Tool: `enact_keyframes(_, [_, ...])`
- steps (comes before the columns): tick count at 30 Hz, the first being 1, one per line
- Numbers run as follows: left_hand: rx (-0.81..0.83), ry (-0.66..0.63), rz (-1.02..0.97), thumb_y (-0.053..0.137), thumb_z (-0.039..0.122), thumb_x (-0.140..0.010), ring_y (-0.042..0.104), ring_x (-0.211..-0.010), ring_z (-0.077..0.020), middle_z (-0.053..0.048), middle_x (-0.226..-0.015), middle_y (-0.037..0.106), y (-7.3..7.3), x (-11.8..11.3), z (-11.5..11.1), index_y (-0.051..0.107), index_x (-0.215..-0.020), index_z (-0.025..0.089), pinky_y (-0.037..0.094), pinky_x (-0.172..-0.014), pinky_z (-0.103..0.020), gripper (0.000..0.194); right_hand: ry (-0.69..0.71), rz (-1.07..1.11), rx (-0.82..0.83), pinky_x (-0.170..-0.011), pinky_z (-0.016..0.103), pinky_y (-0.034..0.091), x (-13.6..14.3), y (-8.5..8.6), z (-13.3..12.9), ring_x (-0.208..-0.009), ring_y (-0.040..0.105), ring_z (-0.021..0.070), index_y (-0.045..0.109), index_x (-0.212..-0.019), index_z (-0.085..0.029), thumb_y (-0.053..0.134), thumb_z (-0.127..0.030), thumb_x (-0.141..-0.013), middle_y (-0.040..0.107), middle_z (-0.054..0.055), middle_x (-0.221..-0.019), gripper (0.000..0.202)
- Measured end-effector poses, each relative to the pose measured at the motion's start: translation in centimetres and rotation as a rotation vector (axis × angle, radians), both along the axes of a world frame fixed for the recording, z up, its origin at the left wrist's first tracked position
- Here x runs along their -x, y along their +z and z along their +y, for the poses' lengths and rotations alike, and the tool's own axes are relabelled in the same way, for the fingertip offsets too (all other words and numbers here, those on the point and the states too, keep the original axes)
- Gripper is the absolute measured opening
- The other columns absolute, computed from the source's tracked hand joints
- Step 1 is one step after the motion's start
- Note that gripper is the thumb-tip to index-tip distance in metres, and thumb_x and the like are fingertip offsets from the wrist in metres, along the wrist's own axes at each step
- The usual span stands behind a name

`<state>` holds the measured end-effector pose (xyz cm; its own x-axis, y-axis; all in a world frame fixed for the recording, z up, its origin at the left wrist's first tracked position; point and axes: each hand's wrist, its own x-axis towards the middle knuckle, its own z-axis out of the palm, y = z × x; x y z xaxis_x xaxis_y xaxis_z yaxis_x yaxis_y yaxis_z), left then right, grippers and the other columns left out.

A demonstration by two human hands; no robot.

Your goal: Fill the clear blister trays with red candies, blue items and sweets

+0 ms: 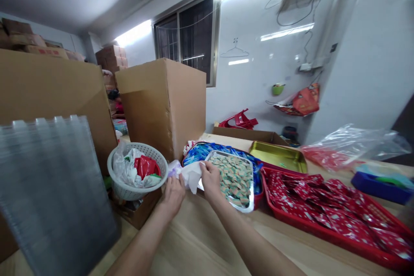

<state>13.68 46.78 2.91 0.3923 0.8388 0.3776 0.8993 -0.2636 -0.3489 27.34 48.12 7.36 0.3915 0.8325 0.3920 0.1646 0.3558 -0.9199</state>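
Observation:
A thin, crumpled white sheet [191, 174] with a purple-marked end stretches between my two hands; whether it is tissue or soft plastic I cannot tell. My left hand [174, 192] is closed on its lower left part, near the purple marks. The fingers of my right hand [211, 177] pinch its right end. Just beyond my right hand, a silver metal tray [251, 189] holds many small green-and-tan pieces. It rests over a container of blue wrapped items [207, 148], which it partly covers.
A white perforated basket [124, 192] with plastic bags stands left. A red tray [291, 220] of red patterned packets lies right, a gold tray [278, 152] behind it. A tall cardboard box [186, 108] rises at the back; a grey translucent panel [58, 198] leans at left.

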Motion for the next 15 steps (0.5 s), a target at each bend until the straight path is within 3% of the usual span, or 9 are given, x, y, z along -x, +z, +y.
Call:
enact_keyframes(9, [-0.023,-0.023,-0.025,0.032,0.004,-0.085,0.06,-0.09,-0.0241,-0.016,-0.09,0.068,-0.7,0.0,-0.1,0.047,-0.129,0.01,0.044,-0.087,-0.041,0.047,-0.023,-0.001,-0.003,-0.054,0.026,0.036,-1.7,0.6,0.9,-0.063,0.053,0.0195,0.069,-0.071,-0.016,0.049,-0.045,-0.072,0.064,0.004,-0.063,0.035])
enact_keyframes(15, [-0.075,-0.144,0.111,0.032,0.005,-0.086,0.061,-0.088,-0.0231,-0.013,-0.09,0.066,-2.5,1.5,-0.6,0.03,-0.141,0.016,0.045,-0.085,-0.042,0.056,0.005,-0.007,0.035,-0.05,0.026,0.035,-2.5,0.8,2.4,-0.054,0.051,0.0184,0.067,-0.062,-0.016,0.052,-0.045,-0.069,0.059,0.001,-0.051,0.033])
